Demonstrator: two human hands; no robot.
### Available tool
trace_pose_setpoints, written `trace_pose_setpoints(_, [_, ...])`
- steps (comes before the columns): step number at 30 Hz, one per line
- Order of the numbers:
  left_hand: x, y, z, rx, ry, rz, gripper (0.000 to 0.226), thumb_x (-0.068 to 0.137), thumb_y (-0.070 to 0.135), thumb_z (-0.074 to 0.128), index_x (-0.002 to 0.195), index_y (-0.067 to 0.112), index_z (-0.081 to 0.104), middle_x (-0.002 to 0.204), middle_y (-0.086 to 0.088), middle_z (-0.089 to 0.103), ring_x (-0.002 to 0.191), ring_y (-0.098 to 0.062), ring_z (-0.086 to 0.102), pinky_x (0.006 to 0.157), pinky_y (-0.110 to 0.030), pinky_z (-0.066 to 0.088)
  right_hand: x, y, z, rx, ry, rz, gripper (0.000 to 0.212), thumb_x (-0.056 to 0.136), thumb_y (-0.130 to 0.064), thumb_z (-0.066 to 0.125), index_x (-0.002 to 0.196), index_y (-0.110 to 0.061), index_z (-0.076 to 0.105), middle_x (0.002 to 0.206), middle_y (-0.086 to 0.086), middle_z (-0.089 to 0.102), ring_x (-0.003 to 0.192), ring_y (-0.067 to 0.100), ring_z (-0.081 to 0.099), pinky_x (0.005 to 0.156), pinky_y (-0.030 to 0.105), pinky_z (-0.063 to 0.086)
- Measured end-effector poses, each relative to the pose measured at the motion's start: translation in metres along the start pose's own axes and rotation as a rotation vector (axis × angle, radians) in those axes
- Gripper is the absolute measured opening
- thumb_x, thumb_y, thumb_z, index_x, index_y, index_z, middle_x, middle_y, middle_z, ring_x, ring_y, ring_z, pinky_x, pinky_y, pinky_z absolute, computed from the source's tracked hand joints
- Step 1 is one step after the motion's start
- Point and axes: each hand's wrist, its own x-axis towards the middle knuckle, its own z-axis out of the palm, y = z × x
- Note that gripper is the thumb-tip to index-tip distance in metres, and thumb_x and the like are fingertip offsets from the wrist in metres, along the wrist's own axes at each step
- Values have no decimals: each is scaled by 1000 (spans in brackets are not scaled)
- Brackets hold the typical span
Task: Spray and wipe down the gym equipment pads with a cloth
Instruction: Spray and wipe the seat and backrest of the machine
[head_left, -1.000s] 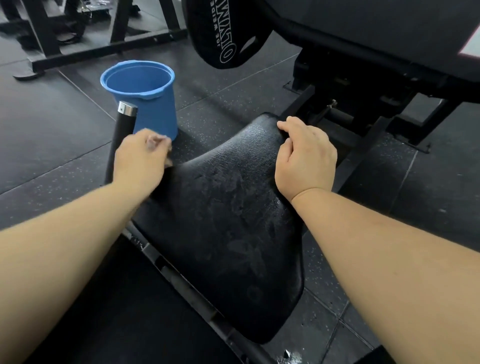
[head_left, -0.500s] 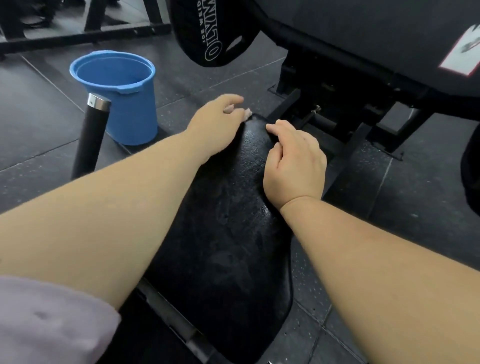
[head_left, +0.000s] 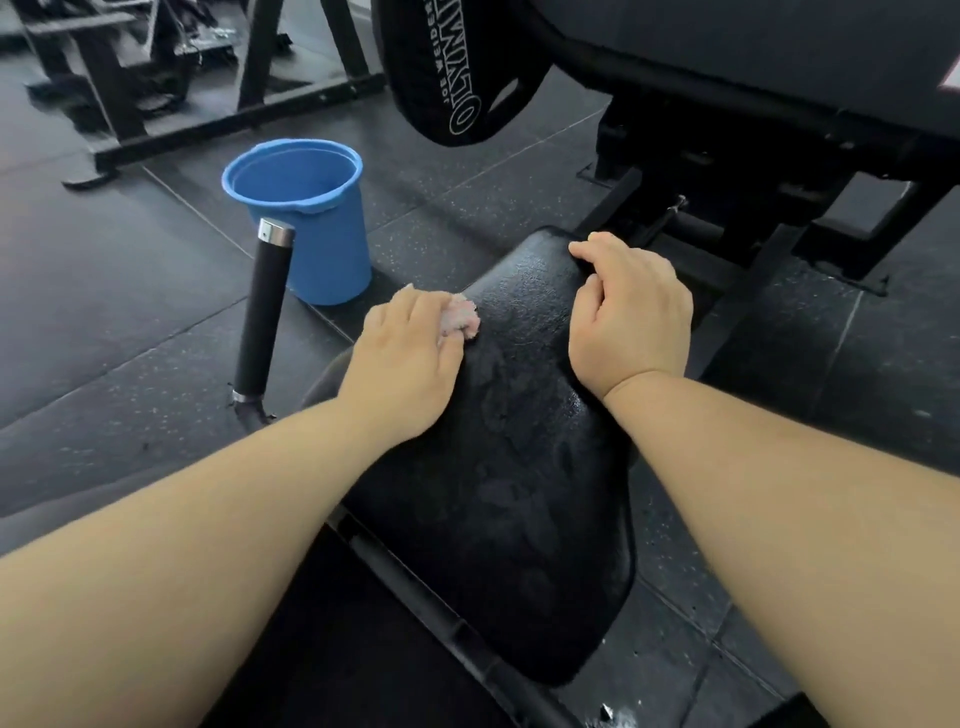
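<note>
Presses a small pink cloth (head_left: 460, 319) onto the black pad (head_left: 524, 525) with the left hand (head_left: 410, 358), fingers curled over the cloth so that only its far right end peeks out past the fingertips. Sets the cloth on the far half of the pad, close to its left edge and apart from the other hand. Plants the right hand (head_left: 631, 317) on the far right corner of the same pad, forefinger lying along the far edge, the other fingers bent down over the right edge, with nothing else in its grasp. Stretches the bare left forearm (head_left: 208, 519) in from the near left across the pad's left edge, and the bare right forearm (head_left: 779, 493) in from the near right. Down the middle of the pad, between the hands and nearer: dull, streaky smears (head_left: 514, 415) on the shiny cover. On the dark speckled floor (head_left: 130, 322), to the far left of the pad: a blue bucket (head_left: 322, 244), upright and open at the top, contents impossible to tell. Just in front of the bucket, left of the left hand and clear of it: a black handle (head_left: 262, 317) with a metal cap, slightly tilted. Beyond the pad: a black weight plate (head_left: 457, 67) with white lettering, and to its right the dark frame (head_left: 727, 171) of the machine. Far left: black steel racks (head_left: 244, 117) standing on the floor.
</note>
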Motion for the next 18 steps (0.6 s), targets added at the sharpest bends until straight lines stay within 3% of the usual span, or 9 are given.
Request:
trace_pose_setpoints(3, [27, -6, -5, -87, -84, -8, 31, 100, 33, 36, 123, 23, 54, 121, -3, 58, 113, -28, 50, 97, -41, 37, 8, -2, 0, 19, 0, 5, 40, 92, -17, 42, 125, -27, 62, 130, -9, 61, 119, 21, 50, 103, 39, 34])
trace_pose_setpoints(5, [18, -1, -2, -49, -54, 7, 29, 102, 30, 36, 122, 24, 55, 120, -3, 58, 113, -28, 50, 95, -40, 35, -1, 0, -3, 23, 15, 4, 40, 92, -18, 41, 125, -27, 63, 126, -6, 63, 121, 23, 49, 103, 39, 35])
trace_pose_setpoints(8, [-10, 16, -3, 50, 13, 30, 33, 103, 21, 41, 133, 15, 53, 136, -8, 53, 127, -30, 44, 106, -41, 30, -1, -4, -8, -13, -18, 38, 40, 97, -19, 37, 129, -28, 59, 129, -7, 60, 128, 23, 43, 107, 40, 32])
trace_pose_setpoints(10, [-41, 18, -2, 62, 21, 65, 35, 101, 18, 45, 134, 8, 52, 139, -11, 50, 132, -32, 41, 109, -45, 29, -7, -9, -12, -85, -101, 78, 42, 102, -22, 33, 140, -31, 48, 148, -7, 45, 143, 22, 27, 116, 45, 22])
trace_pose_setpoints(13, [-98, 20, 6, 109, -29, 65, 39, 99, 17, 47, 135, 3, 53, 139, -16, 50, 134, -35, 40, 110, -51, 32, -55, -24, -16, -169, -347, 121, 50, 105, -27, 28, 154, -30, 21, 165, -9, 3, 151, 22, -11, 119, 53, 2])
trace_pose_setpoints(15, [-121, 26, 4, 127, -82, 34, 45, 97, 18, 44, 137, 0, 49, 140, -19, 49, 135, -37, 40, 112, -50, 31, -98, -32, -23, -199, -427, 34, 53, 105, -28, 29, 156, -28, 13, 165, -7, -5, 150, 21, -16, 120, 53, 0])
trace_pose_setpoints(18, [-148, 41, -9, 169, -276, -6, 57, 93, 20, 36, 147, 1, 35, 149, -17, 35, 141, -35, 30, 117, -43, 23, -127, -28, -35, -95, -483, -50, 51, 105, -23, 32, 155, -25, 21, 165, -5, 1, 151, 17, -9, 121, 49, 2])
